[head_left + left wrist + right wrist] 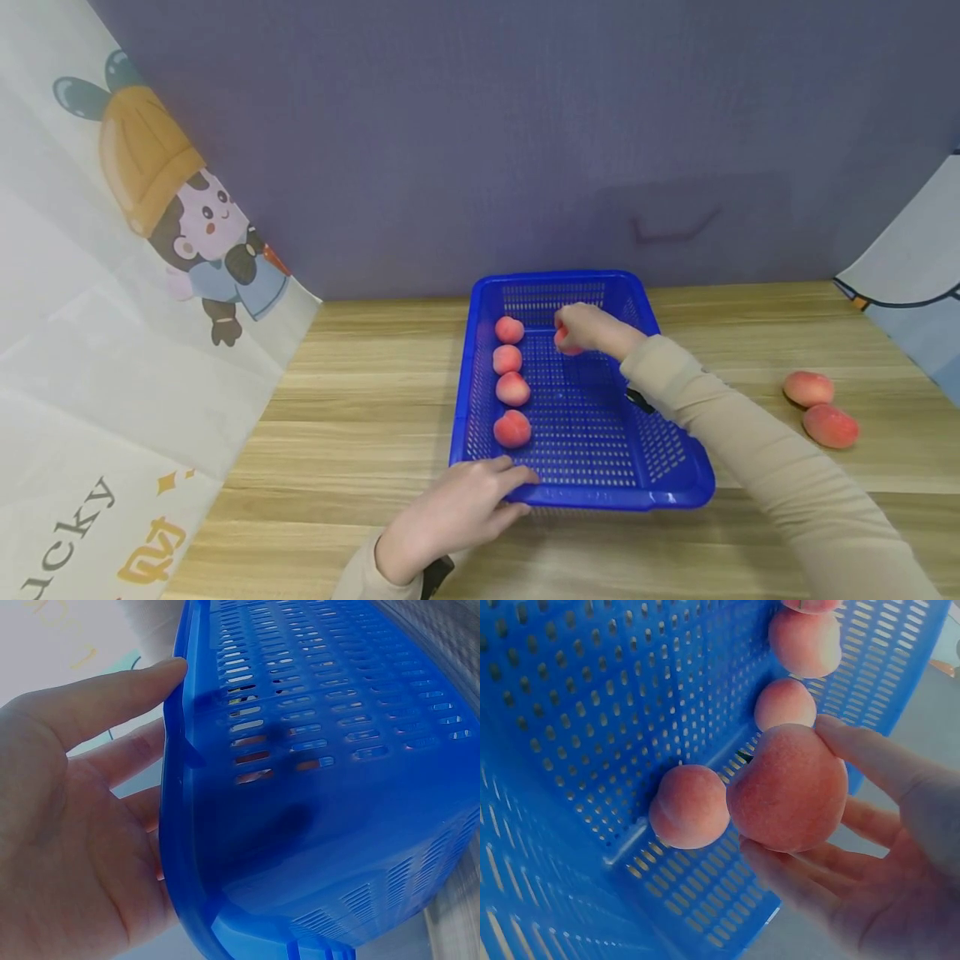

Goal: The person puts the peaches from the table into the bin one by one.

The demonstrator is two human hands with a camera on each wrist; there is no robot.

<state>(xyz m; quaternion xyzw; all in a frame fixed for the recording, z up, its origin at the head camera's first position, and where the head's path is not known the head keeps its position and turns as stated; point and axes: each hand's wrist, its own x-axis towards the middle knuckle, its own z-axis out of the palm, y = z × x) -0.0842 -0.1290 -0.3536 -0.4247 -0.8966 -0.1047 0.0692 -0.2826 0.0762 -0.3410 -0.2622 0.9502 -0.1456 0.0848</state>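
A blue plastic basket (585, 500) with slotted walls stands on the table. My left hand (472, 500) grips its near rim at the left corner; in the left wrist view the thumb (127, 690) lies against the rim and the other fingers pass behind it. Inside the basket, toward the far end, my right hand (588, 325) holds a pink-red peach (791, 791) between thumb and fingers. Several more peaches, among them a near one (512, 429), form a row along the basket's left wall. The held peach overlaps that row in the right wrist view.
Two peaches, one farther (808, 388) and one nearer (831, 426), lie side by side on the wood-grain table (360, 400) right of the basket. A dark grey-blue panel (450, 150) rises behind it. At the left hangs a white cartoon-printed sheet (90, 333).
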